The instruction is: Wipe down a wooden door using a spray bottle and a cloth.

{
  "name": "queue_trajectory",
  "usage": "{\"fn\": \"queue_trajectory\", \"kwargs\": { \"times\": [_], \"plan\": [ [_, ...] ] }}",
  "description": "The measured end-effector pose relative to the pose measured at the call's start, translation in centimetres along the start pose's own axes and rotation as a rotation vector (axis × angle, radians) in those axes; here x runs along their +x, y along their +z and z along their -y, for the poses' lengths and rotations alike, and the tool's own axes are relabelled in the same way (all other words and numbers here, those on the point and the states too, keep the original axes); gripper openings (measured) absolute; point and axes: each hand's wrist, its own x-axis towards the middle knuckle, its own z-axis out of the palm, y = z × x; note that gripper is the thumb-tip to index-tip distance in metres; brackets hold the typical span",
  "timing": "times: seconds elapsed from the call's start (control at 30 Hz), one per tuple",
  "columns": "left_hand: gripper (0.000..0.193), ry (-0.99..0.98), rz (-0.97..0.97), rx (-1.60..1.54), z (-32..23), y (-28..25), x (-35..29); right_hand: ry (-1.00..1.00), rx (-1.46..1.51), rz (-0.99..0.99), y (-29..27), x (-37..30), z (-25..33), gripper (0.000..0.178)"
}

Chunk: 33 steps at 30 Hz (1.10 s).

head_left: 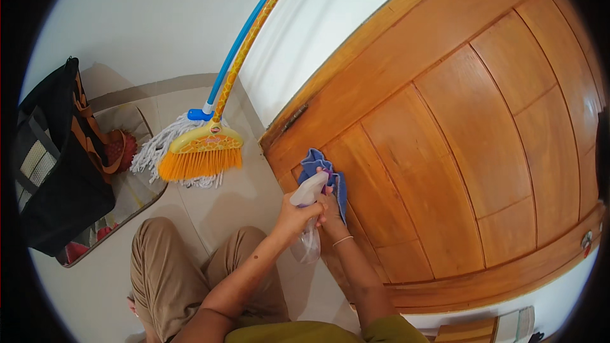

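My left hand [295, 218] is closed around the neck of a spray bottle [307, 189] with a white head, a purple trigger area and a clear body. The bottle tilts toward the lower part of a wooden door [387, 171]. Just beyond it, my right hand [332, 213], with a thin band at the wrist, grips a blue cloth [342, 195]. That cloth lies bunched against the door's lower panel. The bottle and my left hand partly cover the right hand's fingers.
A yellow broom [206, 143] and a blue-handled string mop [157, 146] lean at the white wall. A black bag [70, 190] stands on a patterned mat [136, 194] at the left. My bent knees [168, 267] are over the tiled floor [184, 206]. A door hinge [295, 116] shows.
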Motion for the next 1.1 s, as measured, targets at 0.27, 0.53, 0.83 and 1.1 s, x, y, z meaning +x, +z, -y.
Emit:
{"fn": "queue_trajectory", "kwargs": {
  "times": [0.27, 0.53, 0.83, 1.1],
  "plan": [
    [0.057, 0.01, 0.078, 0.002, 0.1, 2.0, -1.6, 0.225, -1.135, -0.05, -6.6, -13.5, 1.4, 0.047],
    [0.041, 0.01, 0.045, -0.065, 0.1, 3.6, -2.8, 0.376, -1.233, -0.2, -6.8, -16.4, 0.9, 0.05],
    [0.045, 0.006, 0.041, -0.071, 0.7, 2.5, -1.5, 0.329, -1.139, -0.153, -2.3, -5.5, -0.5, 0.052],
    [0.057, -0.025, 0.065, 0.011, 2.0, 0.9, 0.5, 0.241, -1.114, 0.107, 0.7, 4.4, -1.8, 0.053]
  ]
}}
